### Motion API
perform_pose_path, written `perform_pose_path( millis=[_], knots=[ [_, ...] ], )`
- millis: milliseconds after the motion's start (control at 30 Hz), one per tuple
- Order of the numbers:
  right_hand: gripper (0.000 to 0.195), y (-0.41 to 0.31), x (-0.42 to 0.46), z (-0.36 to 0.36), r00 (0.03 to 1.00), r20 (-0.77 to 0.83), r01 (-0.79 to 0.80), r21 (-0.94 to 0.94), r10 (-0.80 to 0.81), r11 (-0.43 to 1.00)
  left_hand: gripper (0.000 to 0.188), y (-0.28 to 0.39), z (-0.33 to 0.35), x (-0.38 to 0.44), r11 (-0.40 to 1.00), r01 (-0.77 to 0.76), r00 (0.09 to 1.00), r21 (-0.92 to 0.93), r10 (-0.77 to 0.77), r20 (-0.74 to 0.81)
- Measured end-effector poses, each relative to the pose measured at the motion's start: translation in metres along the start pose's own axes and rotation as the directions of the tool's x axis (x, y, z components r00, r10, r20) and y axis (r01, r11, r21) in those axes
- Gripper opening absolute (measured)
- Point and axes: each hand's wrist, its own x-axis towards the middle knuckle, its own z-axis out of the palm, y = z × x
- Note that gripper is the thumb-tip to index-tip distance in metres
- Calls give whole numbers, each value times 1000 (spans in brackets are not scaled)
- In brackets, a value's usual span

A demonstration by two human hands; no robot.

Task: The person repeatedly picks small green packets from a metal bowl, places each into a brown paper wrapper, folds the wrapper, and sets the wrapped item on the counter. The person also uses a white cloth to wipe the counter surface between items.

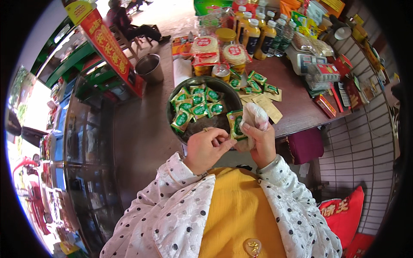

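My right hand holds a crumpled white cloth together with a green and gold sachet, over the right edge of a dark round metal basin. With thumb and fingertip, my left hand pinches the lower edge of that sachet. Several similar green sachets lie in the basin. More green sachets are on the brown table behind, beside flat tan packets.
Capped drink bottles, round packs in clear wrap and a yellow-lidded jar crowd the table's back. A scale and a calculator are at right. A metal bucket and a seated person are beyond, left.
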Motion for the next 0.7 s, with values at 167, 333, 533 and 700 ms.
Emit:
perform_pose_path(
  millis=[167,333,533,700],
  knots=[
    [48,-4,-5,3,989,92,-108,-49,112,993,13,-9,12,-7,969,140,989,-205,-147,-16],
    [48,-21,1,-15,980,168,-96,-63,106,993,11,-13,-17,0,992,126,986,15,-123,-112],
    [50,-39,5,-59,995,84,-58,-33,61,998,13,-29,-86,32,762,97,988,640,-151,29],
    [51,-49,6,-87,996,66,-58,-45,61,997,12,-51,-83,49,547,-111,961,830,-154,230]
  ],
)
